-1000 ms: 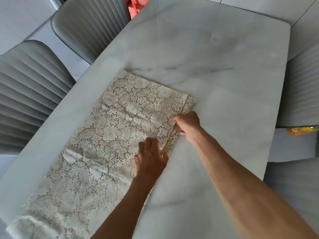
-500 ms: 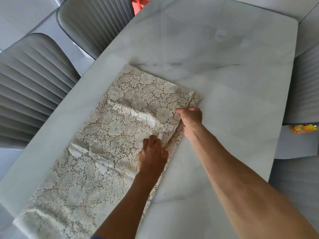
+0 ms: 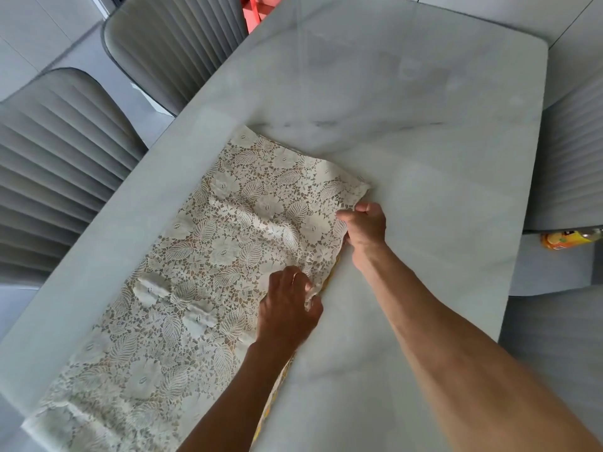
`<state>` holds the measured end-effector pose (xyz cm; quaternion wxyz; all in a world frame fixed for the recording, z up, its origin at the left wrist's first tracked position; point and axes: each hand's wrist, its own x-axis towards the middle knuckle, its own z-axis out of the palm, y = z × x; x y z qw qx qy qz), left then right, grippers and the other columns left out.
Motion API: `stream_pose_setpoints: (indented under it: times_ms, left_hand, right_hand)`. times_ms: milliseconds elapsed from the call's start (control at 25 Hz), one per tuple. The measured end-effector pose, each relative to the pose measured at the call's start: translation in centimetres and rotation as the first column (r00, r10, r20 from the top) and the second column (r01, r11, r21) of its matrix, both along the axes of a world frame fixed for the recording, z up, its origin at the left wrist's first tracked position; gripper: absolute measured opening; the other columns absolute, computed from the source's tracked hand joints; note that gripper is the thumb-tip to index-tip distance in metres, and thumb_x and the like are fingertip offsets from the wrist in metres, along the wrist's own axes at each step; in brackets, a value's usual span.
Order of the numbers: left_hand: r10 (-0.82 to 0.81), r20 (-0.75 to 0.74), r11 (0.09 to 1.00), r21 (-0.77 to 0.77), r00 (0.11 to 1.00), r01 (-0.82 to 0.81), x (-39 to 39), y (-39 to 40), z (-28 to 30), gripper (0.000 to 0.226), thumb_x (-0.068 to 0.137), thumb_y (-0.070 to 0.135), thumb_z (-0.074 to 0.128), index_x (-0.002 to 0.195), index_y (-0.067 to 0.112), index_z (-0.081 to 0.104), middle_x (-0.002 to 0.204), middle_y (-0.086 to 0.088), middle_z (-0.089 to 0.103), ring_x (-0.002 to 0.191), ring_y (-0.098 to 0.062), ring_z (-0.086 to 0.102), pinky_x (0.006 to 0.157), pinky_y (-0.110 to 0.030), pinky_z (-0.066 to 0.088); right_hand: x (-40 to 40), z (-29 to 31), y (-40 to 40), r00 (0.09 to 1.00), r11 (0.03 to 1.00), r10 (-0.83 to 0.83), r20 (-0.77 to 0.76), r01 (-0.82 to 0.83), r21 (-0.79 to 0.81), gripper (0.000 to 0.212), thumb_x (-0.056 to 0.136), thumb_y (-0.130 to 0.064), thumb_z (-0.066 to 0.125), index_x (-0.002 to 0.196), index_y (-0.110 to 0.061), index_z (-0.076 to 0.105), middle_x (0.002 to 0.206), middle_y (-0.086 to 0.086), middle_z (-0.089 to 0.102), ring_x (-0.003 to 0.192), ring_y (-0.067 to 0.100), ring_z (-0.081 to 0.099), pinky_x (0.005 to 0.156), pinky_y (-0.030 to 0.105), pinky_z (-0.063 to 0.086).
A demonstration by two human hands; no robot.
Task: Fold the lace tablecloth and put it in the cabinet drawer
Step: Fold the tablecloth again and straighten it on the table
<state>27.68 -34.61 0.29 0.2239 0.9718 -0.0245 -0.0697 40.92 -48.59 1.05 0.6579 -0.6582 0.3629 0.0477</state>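
Observation:
A cream lace tablecloth point(image 3: 208, 269) lies folded into a long strip on the marble table point(image 3: 424, 158), running from the near left corner toward the middle. A yellow layer shows along its right edge. My left hand point(image 3: 290, 308) pinches that right edge about halfway along the strip. Farther along the same edge, my right hand point(image 3: 365, 226) grips the lace near the far right corner. The cloth is bunched and slightly lifted between the two hands. No cabinet drawer is in view.
Grey ribbed chairs stand at the left point(image 3: 55, 164), the far left point(image 3: 176, 44) and the right point(image 3: 571, 148). An orange bottle point(image 3: 567, 238) lies on a chair seat at the right. Something red point(image 3: 253, 9) shows beyond the table's far edge.
Both hands have closed on the cloth's right edge and drawn it up a little. Wrinkles have formed in the lace between them. The view has shifted slightly.

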Motion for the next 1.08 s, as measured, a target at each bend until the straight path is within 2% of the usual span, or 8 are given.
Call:
stream_pose_setpoints:
  times_ms: [160,360,520,640,720,800,880,1080]
  left_hand:
    - [-0.051,0.011,0.996,0.078,0.999,0.050,-0.4,-0.6,-0.9,0.043,0.080,0.031,0.065,0.120,0.014,0.059,0.135,-0.009,0.052,0.122,-0.032,0.047,0.097,-0.049,0.046]
    - [-0.087,0.054,0.993,0.082,0.995,0.083,-1.9,-0.2,-2.6,0.047,0.095,0.030,0.054,0.141,0.023,0.048,0.154,-0.010,0.036,0.143,-0.031,0.030,0.115,-0.055,0.027]
    - [-0.168,-0.090,0.984,0.046,0.982,0.173,-2.7,0.5,-3.3,0.057,0.099,0.044,0.031,0.153,0.033,0.014,0.163,0.000,-0.004,0.149,-0.021,-0.010,0.119,-0.047,-0.005]
    - [-0.213,-0.273,0.961,-0.234,0.938,0.150,-0.6,2.6,-1.7,0.050,0.099,0.039,0.045,0.147,0.029,0.035,0.163,0.002,0.007,0.150,-0.016,0.002,0.119,-0.039,-0.002]
    - [-0.097,-0.262,0.945,-0.328,0.960,0.006,0.0,5.1,0.3,0.035,0.098,0.027,0.053,0.132,0.022,0.057,0.155,-0.001,0.036,0.141,-0.020,0.033,0.117,-0.039,0.025]
    - [0.077,-0.110,0.985,-0.149,0.991,-0.093,-1.7,8.3,1.5,0.027,0.093,0.017,0.055,0.117,0.022,0.064,0.137,-0.001,0.055,0.123,-0.022,0.052,0.100,-0.040,0.048]
    - [0.051,-0.091,0.999,0.017,0.995,-0.049,-5.4,12.3,1.4,0.033,0.090,0.016,0.054,0.122,0.021,0.059,0.138,-0.003,0.051,0.123,-0.024,0.049,0.096,-0.040,0.049]
    - [-0.111,-0.153,0.983,0.129,0.982,0.131,-13.9,21.6,-0.2,0.062,0.095,0.027,0.049,0.152,0.020,0.026,0.161,-0.012,0.015,0.147,-0.031,0.017,0.116,-0.047,0.028]
  right_hand:
    - [0.5,-0.8,-0.6,0.986,0.874,0.165,0.023,-0.135,-0.467,0.025,0.075,-0.005,0.060,0.090,-0.018,0.046,0.068,-0.011,0.044,0.059,0.013,0.046,0.056,0.030,0.032]
    - [0.6,-1.6,-1.5,0.970,0.770,0.229,-0.087,-0.235,-0.593,0.020,0.082,-0.005,0.058,0.095,-0.016,0.048,0.093,0.004,0.057,0.085,0.029,0.059,0.067,0.032,0.040]
    - [-5.4,-2.1,0.5,0.743,0.294,0.664,-0.086,-0.365,-0.883,0.027,0.086,-0.013,0.059,0.113,-0.016,0.059,0.121,0.007,0.057,0.106,0.033,0.055,0.082,0.042,0.047]
    - [-11.2,-2.5,2.0,0.585,0.028,0.715,-0.383,-0.572,-0.820,0.046,0.097,-0.022,0.047,0.143,-0.020,0.045,0.155,0.006,0.036,0.141,0.031,0.033,0.112,0.051,0.029]
    - [-14.4,-1.1,4.2,0.621,0.010,0.673,-0.402,-0.552,-0.834,0.051,0.097,-0.025,0.047,0.147,-0.016,0.040,0.158,0.008,0.031,0.144,0.032,0.030,0.115,0.052,0.025]
    - [-18.3,0.0,7.0,0.545,-0.043,0.766,-0.340,-0.485,-0.873,0.048,0.092,-0.021,0.057,0.139,-0.012,0.051,0.150,0.011,0.045,0.134,0.034,0.046,0.109,0.049,0.038]
    - [-21.8,0.1,9.3,0.444,-0.096,0.810,-0.383,-0.544,-0.833,0.046,0.091,-0.019,0.055,0.137,-0.013,0.053,0.150,0.010,0.045,0.133,0.034,0.047,0.110,0.048,0.037]
    - [-28.8,1.6,13.8,0.582,0.091,0.754,-0.303,-0.549,-0.831,0.058,0.086,-0.014,0.064,0.142,-0.013,0.048,0.149,0.012,0.045,0.132,0.034,0.048,0.104,0.046,0.046]
